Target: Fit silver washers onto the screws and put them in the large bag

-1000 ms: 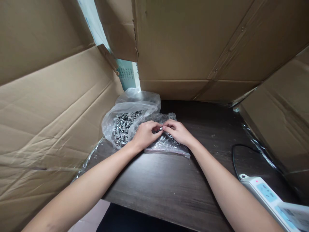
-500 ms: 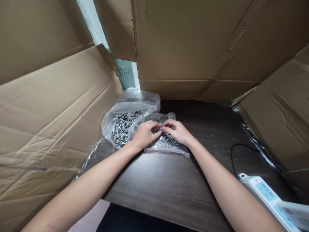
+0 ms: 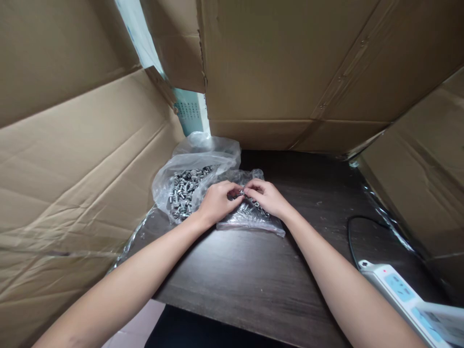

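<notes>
My left hand [image 3: 219, 199] and my right hand [image 3: 267, 198] meet fingertip to fingertip above a flat clear plastic bag [image 3: 250, 226]. Pinched between them is a small shiny metal bolt [image 3: 241, 192], mostly covered by the fingers, so its finer shape cannot be made out. Both hands are closed. Several loose screws [image 3: 248, 208] and small metal rings or nuts [image 3: 257, 205] lie on the flat bag, partly under my right hand. To the left of my left hand, an opened clear bag [image 3: 159, 186] holds a heap of silver bolts [image 3: 184, 191].
Cardboard walls [image 3: 290, 63] enclose the dark wooden table [image 3: 246, 275] at the back and both sides. A white power strip [image 3: 395, 285] with a black cable [image 3: 350, 232] lies at the right. Behind the bags, a printed pale green panel [image 3: 189, 111] shows through a gap.
My hands hold nearly the same place and pinch. The fingers have shifted very slightly around the bolt, and a little more of the metal rings shows beside my right hand.
</notes>
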`<action>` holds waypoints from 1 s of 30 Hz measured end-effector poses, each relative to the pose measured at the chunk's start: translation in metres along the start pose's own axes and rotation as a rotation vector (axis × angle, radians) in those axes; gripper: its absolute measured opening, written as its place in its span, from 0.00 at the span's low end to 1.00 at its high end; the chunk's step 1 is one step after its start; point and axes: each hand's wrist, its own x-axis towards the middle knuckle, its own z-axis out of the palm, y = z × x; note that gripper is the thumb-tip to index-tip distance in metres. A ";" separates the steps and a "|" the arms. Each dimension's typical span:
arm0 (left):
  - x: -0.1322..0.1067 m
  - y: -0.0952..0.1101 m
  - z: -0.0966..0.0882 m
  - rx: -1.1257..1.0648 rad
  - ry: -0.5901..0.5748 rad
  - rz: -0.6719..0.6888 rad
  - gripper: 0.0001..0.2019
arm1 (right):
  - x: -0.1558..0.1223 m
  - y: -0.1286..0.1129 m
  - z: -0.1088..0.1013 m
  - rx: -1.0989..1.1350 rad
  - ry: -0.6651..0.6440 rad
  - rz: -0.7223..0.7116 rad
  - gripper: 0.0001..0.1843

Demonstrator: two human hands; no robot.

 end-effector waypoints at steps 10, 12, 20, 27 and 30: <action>0.000 -0.001 0.001 0.006 0.002 -0.001 0.07 | 0.000 0.000 0.001 0.030 -0.008 0.011 0.10; 0.000 -0.001 0.001 0.000 0.003 -0.004 0.07 | 0.000 0.001 0.001 0.039 -0.003 0.013 0.11; 0.000 -0.002 0.001 0.004 0.011 0.002 0.06 | -0.001 0.000 0.001 0.045 -0.004 0.016 0.11; -0.001 -0.002 0.001 0.007 0.010 0.001 0.07 | -0.001 0.000 0.001 0.030 -0.007 0.003 0.11; -0.001 -0.002 0.001 0.006 0.005 0.000 0.07 | -0.001 0.000 0.001 0.027 -0.006 0.003 0.12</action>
